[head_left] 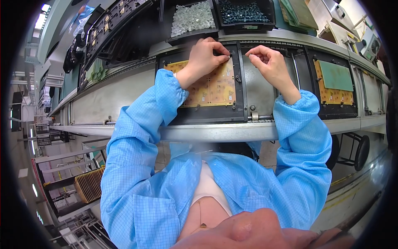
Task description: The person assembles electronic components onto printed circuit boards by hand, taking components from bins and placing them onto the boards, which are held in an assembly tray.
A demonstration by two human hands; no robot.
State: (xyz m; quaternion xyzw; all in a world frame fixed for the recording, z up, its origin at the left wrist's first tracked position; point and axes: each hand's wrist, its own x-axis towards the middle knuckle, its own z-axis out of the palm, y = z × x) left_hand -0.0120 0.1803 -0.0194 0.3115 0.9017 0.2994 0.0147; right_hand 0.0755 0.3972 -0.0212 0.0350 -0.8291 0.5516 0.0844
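My left hand point(203, 59) reaches over a yellow-brown circuit board point(219, 89) set in a black carrier frame point(207, 115). Its thumb and forefinger come together in a pinch at the board's far right corner; whatever lies between them is too small to make out. Just right of that carrier, my right hand point(271, 66) hovers with curled fingers, thumb and forefinger close together. I cannot see what, if anything, it pinches. The left hand and wrist hide the board's far left part.
Behind the conveyor rail point(224, 133) stand a black bin of whitish clear parts point(192, 20) and a bin of dark blue parts point(244, 11). At the right, another carrier holds a board under a green sheet point(336, 76). A black rack point(105, 31) leans at far left.
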